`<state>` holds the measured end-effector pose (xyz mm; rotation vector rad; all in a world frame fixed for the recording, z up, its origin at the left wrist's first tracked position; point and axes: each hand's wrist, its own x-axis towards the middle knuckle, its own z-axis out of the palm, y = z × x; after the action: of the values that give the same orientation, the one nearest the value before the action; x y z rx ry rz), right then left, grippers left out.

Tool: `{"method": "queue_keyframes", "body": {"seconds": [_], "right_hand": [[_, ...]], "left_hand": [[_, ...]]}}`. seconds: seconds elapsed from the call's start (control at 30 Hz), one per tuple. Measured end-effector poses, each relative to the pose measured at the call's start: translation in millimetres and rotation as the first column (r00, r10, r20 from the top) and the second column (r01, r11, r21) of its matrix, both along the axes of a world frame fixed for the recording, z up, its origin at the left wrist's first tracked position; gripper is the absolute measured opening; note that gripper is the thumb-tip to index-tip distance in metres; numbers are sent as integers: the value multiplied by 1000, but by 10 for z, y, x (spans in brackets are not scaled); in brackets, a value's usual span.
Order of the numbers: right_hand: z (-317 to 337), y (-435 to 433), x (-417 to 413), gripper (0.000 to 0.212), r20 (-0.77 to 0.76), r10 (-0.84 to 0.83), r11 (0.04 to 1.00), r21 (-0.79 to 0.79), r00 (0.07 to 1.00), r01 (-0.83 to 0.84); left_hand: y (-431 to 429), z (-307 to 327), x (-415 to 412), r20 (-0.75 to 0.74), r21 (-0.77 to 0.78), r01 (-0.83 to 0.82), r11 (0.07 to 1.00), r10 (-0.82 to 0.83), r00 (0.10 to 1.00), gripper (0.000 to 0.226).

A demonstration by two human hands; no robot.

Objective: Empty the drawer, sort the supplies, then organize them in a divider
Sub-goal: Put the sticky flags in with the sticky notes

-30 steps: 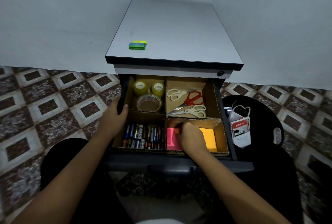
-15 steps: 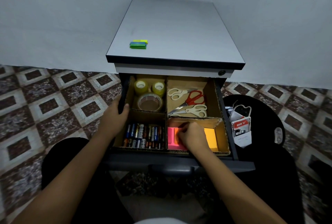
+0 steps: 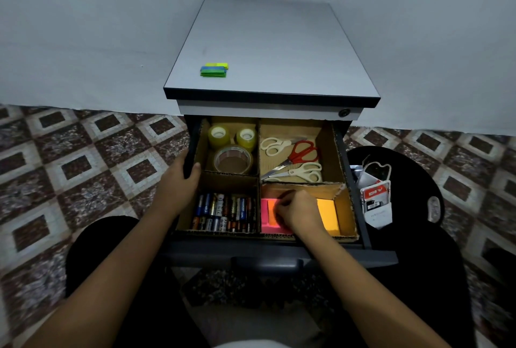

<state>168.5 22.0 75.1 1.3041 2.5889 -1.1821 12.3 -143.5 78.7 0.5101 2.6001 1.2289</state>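
View: head
Tape rolls: 3, divider cell at 11 o'clock
Scissors: 3, at 1 o'clock
Batteries: 2 rows, 7 o'clock
Left hand: grips drawer wall, 9 o'clock
Right hand: curled, pinching sticky notes, 5 o'clock

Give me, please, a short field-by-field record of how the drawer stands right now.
Divider: cardboard divider, four compartments, inside the open drawer
Back left: three tape rolls
Back right: three pairs of scissors
Front left: batteries
Front right: sticky notes, pink and orange
Left hand: grips the drawer's left wall
Right hand: fingers curled on the sticky notes
Cabinet top: small stack of coloured tabs
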Motion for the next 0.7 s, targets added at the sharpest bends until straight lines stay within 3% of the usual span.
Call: {"method": "queue_keyframes", "body": {"seconds": [0.13, 0.33, 0.7], "right_hand": [[1, 17, -8, 18, -16, -28, 1000, -4, 999, 28], [4, 33, -18, 32, -45, -76, 981, -183, 996, 67], [-21, 46, -26, 21, -85, -147, 950, -288, 986, 117]], "left_hand": [[-1, -1, 0, -6, 0, -2, 1000, 2, 1000, 54], [-5, -16, -16, -5, -3, -2, 1000, 2, 1000, 54], [-6, -12, -10, -14, -6, -1, 1000, 1, 1000, 54]]}}
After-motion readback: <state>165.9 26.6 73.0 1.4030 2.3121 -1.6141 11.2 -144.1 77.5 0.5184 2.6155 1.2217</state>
